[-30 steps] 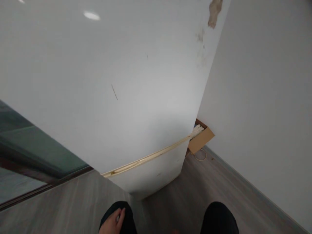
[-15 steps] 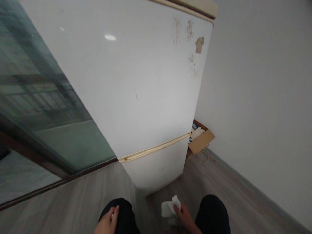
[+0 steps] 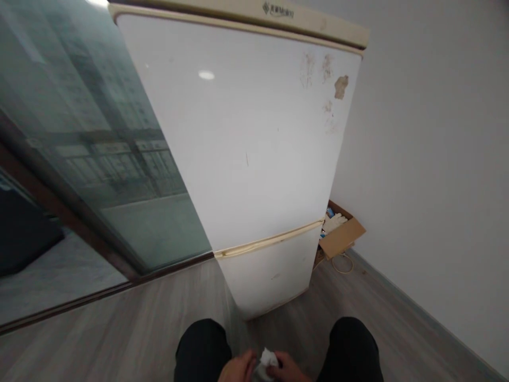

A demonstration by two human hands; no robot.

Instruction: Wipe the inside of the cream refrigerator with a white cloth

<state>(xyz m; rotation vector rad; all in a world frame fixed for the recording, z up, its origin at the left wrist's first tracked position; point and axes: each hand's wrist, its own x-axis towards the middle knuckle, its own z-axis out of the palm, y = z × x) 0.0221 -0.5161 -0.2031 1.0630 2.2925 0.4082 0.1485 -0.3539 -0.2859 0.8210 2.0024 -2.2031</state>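
Low at the bottom edge, between my knees, my two hands are close together. My right hand (image 3: 289, 370) is closed on a crumpled white tissue (image 3: 269, 357). Curled just beside it is my left hand (image 3: 237, 367); its fingers are slightly blurred, and what they hold, if anything, cannot be made out. A greyish patch shows between the hands, too unclear to name. In front of me stands a tall white refrigerator (image 3: 254, 127) with brown stains and a peeled patch at the upper right of its door.
An open cardboard box (image 3: 342, 237) with white gloves in it sits on the floor right of the refrigerator, near a looped cable (image 3: 342, 263). A grey wall (image 3: 429, 159) runs along the right. At left is a glass sliding door (image 3: 159, 233) with a dark frame.
My left hand has come off my left knee toward the middle. My right hand has drawn in with the tissue, now more bunched. The view has tilted up, showing the refrigerator's top.
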